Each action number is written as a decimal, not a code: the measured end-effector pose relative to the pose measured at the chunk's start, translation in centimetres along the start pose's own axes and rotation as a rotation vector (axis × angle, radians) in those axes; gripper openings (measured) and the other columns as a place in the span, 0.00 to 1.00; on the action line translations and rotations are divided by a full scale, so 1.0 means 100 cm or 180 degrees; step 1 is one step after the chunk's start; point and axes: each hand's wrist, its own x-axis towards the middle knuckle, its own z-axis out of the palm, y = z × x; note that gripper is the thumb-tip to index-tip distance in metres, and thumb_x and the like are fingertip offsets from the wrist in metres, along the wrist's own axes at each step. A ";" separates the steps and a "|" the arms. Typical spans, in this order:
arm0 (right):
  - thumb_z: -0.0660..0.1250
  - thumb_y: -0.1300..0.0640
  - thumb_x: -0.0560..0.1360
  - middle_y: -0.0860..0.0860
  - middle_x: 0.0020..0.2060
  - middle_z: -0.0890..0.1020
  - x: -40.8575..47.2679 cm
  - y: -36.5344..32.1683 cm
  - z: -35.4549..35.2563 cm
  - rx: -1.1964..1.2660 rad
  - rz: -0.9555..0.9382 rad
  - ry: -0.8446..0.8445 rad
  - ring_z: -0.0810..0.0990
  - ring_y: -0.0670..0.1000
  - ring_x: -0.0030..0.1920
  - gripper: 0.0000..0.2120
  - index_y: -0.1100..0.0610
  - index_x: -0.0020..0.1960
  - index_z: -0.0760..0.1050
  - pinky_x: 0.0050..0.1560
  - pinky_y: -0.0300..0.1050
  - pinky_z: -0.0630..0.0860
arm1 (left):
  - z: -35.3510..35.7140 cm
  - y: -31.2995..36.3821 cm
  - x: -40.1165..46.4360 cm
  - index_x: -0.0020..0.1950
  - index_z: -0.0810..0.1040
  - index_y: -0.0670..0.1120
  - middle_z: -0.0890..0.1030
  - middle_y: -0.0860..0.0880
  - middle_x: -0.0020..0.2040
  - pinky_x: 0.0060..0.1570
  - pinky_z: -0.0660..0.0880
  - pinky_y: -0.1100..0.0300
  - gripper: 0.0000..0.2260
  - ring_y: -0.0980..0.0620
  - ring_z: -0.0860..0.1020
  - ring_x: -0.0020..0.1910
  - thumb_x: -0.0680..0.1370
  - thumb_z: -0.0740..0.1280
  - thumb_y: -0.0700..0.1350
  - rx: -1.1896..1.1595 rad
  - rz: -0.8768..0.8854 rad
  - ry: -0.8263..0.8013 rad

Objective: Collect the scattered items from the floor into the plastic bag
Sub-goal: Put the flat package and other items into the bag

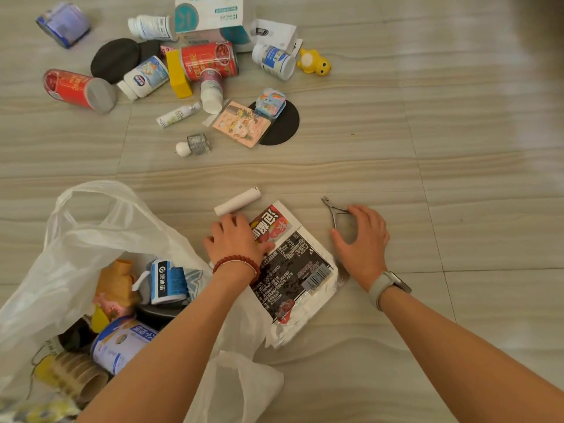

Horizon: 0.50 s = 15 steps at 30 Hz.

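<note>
Head view. Left hand (235, 239), red bead bracelet at the wrist, lies palm-down on the floor (457, 166); its fingers touch the near end of a white tube (237, 201) and its thumb side overlaps the top edge of a flat snack packet (293, 270). Fingers loosely spread, nothing gripped.

Right hand (361, 236), watch on the wrist, sits just right of the packet, fingers curled over the handles of metal nippers (335, 213); the nipper tip points away, beyond the fingertips. Whether the grip has closed, I cannot tell.

Plastic bag (91, 233): white, thin, mouth open, on the floor left of the left hand and under that forearm. Inside show a blue-and-white can, a blue-labelled packet, tape rolls and other bits.

Well beyond both hands, a scattered heap: two red cans (77, 90), white pill bottles, a yellow box (178, 74), a yellow toy (314, 62), a teal-and-white carton (210, 16), a small tin (270, 102) on a pink card, black discs, a small spray bottle (178, 115).
</note>
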 end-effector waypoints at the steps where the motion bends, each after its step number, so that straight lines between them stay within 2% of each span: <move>1: 0.66 0.52 0.70 0.55 0.64 0.71 0.000 0.000 0.001 -0.0020 0.0005 0.0013 0.63 0.56 0.68 0.23 0.58 0.63 0.70 0.68 0.51 0.56 | 0.000 0.002 0.000 0.64 0.66 0.44 0.69 0.43 0.63 0.58 0.66 0.47 0.30 0.42 0.67 0.62 0.70 0.67 0.60 0.0108 0.0037 -0.0011; 3: 0.68 0.53 0.71 0.55 0.65 0.70 0.000 0.001 0.001 -0.0017 0.0014 0.0004 0.63 0.56 0.69 0.23 0.58 0.64 0.70 0.69 0.51 0.55 | 0.000 0.007 0.001 0.64 0.66 0.43 0.70 0.42 0.62 0.59 0.66 0.47 0.30 0.42 0.67 0.62 0.70 0.67 0.59 0.0167 0.0062 -0.0092; 7: 0.65 0.49 0.70 0.54 0.65 0.70 0.001 0.000 -0.006 0.0189 0.0052 -0.0173 0.62 0.55 0.69 0.25 0.57 0.64 0.69 0.69 0.50 0.55 | -0.003 0.011 0.003 0.62 0.66 0.42 0.71 0.41 0.61 0.59 0.67 0.47 0.32 0.41 0.68 0.61 0.67 0.72 0.57 -0.0250 -0.0086 -0.0380; 9: 0.68 0.54 0.71 0.54 0.65 0.70 0.005 0.000 -0.012 0.0372 0.0158 -0.0263 0.63 0.54 0.68 0.23 0.57 0.64 0.69 0.71 0.51 0.57 | -0.005 0.013 -0.003 0.62 0.68 0.41 0.70 0.42 0.59 0.55 0.71 0.49 0.27 0.43 0.71 0.57 0.70 0.70 0.55 -0.0405 0.0157 -0.0365; 11: 0.68 0.56 0.72 0.54 0.64 0.71 0.008 -0.006 -0.021 0.0896 0.0401 -0.0397 0.66 0.53 0.66 0.22 0.56 0.64 0.69 0.70 0.52 0.62 | -0.013 0.015 -0.013 0.60 0.69 0.42 0.70 0.44 0.58 0.47 0.74 0.52 0.23 0.44 0.75 0.51 0.72 0.68 0.53 -0.0561 0.0457 -0.0257; 13: 0.67 0.58 0.73 0.55 0.62 0.74 0.010 -0.018 -0.033 0.1586 0.0703 -0.0395 0.71 0.53 0.63 0.19 0.57 0.63 0.70 0.68 0.51 0.67 | -0.026 0.016 -0.023 0.59 0.69 0.44 0.74 0.45 0.57 0.41 0.73 0.55 0.19 0.45 0.78 0.48 0.74 0.66 0.53 -0.0641 0.0766 -0.0112; 15: 0.65 0.59 0.74 0.55 0.59 0.76 0.009 -0.035 -0.045 0.1926 0.0784 -0.0274 0.74 0.52 0.61 0.17 0.58 0.62 0.71 0.65 0.49 0.70 | -0.043 0.015 -0.030 0.57 0.69 0.46 0.80 0.45 0.52 0.40 0.73 0.55 0.16 0.44 0.79 0.47 0.75 0.65 0.52 -0.0877 0.1005 0.0034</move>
